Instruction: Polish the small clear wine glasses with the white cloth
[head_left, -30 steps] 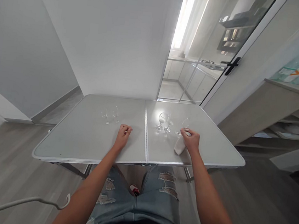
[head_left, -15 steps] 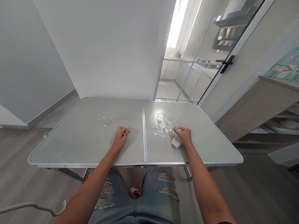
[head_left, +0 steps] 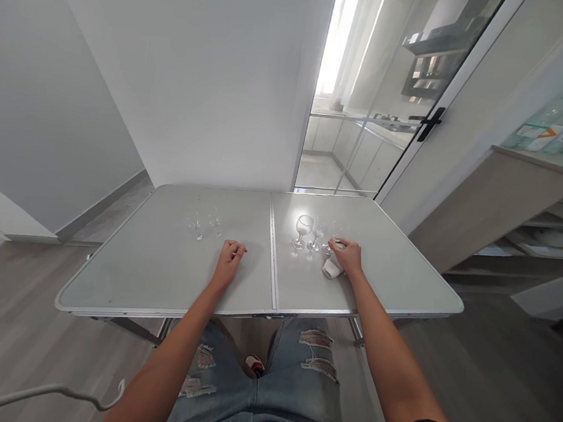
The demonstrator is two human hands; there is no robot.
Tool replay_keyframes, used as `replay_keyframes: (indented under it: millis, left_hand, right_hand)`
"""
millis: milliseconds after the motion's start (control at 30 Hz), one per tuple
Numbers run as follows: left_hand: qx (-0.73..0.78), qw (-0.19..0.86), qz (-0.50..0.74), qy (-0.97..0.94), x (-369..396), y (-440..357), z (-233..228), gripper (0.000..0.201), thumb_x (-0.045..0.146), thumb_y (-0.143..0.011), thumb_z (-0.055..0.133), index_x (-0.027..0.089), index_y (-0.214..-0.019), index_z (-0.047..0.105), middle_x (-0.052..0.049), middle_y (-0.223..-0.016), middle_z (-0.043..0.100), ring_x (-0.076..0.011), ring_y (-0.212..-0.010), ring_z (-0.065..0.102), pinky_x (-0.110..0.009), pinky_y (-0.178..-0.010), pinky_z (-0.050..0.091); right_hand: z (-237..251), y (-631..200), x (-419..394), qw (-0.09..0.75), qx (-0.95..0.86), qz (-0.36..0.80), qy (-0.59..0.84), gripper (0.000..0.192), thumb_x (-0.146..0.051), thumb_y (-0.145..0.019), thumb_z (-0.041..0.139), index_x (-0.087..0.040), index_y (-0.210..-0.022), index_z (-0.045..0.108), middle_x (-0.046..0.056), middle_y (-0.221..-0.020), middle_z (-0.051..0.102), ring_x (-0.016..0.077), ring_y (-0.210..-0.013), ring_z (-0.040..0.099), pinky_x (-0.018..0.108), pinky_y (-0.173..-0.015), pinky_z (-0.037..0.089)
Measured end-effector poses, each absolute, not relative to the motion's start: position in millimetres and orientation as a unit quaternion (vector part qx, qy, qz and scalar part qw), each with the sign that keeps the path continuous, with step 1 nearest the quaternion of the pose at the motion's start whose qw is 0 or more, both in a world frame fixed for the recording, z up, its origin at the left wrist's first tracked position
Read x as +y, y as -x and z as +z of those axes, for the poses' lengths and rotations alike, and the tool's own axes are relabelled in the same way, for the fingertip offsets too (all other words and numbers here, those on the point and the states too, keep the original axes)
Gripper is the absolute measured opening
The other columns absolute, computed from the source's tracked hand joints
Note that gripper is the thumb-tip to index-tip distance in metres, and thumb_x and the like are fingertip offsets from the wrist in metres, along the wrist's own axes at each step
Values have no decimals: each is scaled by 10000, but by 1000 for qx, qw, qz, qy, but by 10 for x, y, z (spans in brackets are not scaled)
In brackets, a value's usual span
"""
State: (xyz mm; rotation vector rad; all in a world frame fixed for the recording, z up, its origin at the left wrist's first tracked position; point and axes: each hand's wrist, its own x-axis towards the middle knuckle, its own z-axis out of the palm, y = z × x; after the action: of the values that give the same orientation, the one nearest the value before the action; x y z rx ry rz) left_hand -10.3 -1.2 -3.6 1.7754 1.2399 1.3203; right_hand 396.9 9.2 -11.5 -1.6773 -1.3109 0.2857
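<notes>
My right hand (head_left: 350, 257) rests on the grey folding table (head_left: 164, 272), gripping a white cloth (head_left: 330, 268) and touching the base of a small clear glass (head_left: 329, 244). To its left stand two more stemmed glasses, a rounder one (head_left: 303, 229) and a smaller one (head_left: 315, 237). My left hand (head_left: 230, 259) lies loosely curled on the table near the centre seam, holding nothing. Two small clear glasses (head_left: 204, 222) stand further back on the left half.
A glass sliding door with a black handle (head_left: 430, 122) opens behind the table onto a bright kitchen. A wooden shelf unit (head_left: 529, 197) with plastic bottles stands at the right. A white cable (head_left: 31, 393) runs across the floor at lower left.
My right hand with the cloth shifted left and away from me, toward the stemmed glasses; the glass at its fingers now stands closer to the other two. My left hand stayed put.
</notes>
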Motion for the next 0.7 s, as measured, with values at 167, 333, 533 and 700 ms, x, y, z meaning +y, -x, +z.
replay_keyframes:
  millis: [167, 333, 533, 700]
  left_hand:
    - [467, 301, 495, -668, -6, 112, -62, 377, 497, -974, 463, 211, -862, 680, -63, -976, 507, -174, -848, 527, -298, -708, 473]
    - [471, 301, 496, -665, -17, 100, -56, 398, 522, -965, 466, 209, -844, 680, -65, -966, 498, -180, -847, 525, -304, -708, 474]
    - [478, 286, 512, -654, -51, 86, -24, 379, 501, -963, 467, 205, -825, 658, -66, -957, 527, -183, -852, 543, -299, -703, 466]
    - [527, 233, 571, -585, -87, 121, -20, 297, 422, -974, 439, 211, -817, 577, -21, -822, 572, -165, -778, 542, -293, -723, 443]
  right_hand:
    - [-126, -3967, 86, 480, -535, 120, 685, 379, -457, -697, 691, -161, -909, 797, 96, -949, 787, 279, -924, 729, 368, -879, 531]
    - [-161, -4016, 102, 470, -544, 127, 683, 398, -466, -692, 704, -162, -933, 792, 98, -961, 786, 284, -931, 724, 380, -875, 527]
    - [-97, -4003, 21, 480, -537, 120, 684, 484, -529, -609, 774, -169, -933, 776, 93, -866, 778, 288, -860, 707, 402, -853, 516]
    - [62, -3857, -408, 666, -302, 85, 677, 544, -549, -601, 817, -154, -959, 704, 56, -849, 709, 210, -777, 653, 330, -710, 527]
